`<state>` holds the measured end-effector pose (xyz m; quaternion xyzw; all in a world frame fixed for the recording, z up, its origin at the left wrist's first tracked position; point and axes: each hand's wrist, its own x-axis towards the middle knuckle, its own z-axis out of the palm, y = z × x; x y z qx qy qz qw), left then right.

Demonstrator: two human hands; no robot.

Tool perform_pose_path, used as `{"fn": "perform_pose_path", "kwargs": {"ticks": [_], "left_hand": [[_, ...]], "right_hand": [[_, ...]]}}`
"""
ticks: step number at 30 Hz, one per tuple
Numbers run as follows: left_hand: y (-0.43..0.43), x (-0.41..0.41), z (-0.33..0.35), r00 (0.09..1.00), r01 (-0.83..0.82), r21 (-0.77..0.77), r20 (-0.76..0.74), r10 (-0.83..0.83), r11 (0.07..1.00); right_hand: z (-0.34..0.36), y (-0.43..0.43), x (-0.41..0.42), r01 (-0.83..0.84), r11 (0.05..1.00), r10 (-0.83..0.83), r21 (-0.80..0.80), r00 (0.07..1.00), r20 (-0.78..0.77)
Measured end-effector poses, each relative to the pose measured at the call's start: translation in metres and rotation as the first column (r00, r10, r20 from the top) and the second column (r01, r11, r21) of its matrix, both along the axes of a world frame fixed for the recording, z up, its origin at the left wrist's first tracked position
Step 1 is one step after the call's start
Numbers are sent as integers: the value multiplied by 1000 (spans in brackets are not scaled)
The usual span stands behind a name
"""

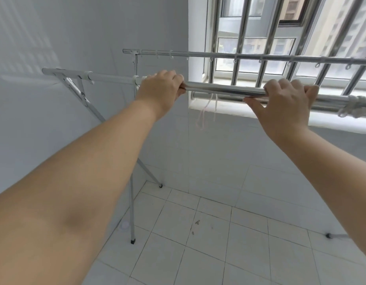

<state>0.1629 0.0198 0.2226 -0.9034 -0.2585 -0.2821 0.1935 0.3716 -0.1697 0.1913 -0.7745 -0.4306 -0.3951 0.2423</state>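
Observation:
A metal drying rack stands before a window. Its near rail [221, 89] is a shiny steel tube that slides into a white tube [112, 77] on the left. My left hand [160, 89] grips the steel rail just right of the white joint. My right hand [285, 101] holds the same rail farther right, fingers curled over the top and thumb underneath. A second, far rail [239, 56] runs behind at a greater height, carrying several small hooks.
The rack's crossed legs [132, 202] reach the white tiled floor [208, 233] at left; another foot [328, 235] shows at right. A barred window [266, 38] and its sill [250, 112] lie behind. A thin cord [204, 114] hangs from the rail. White wall at left.

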Motion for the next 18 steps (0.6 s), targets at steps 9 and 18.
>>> {"fn": "perform_pose_path", "kwargs": {"ticks": [9,18], "left_hand": [[27,-13,6,999,-30,-26,-32,30,999],[61,-37,12,995,-64,-29,-75,61,998]], "right_hand": [[3,29,-9,-72,997,71,41,997,14],[7,68,-33,-86,996,86,34,996,8]]}}
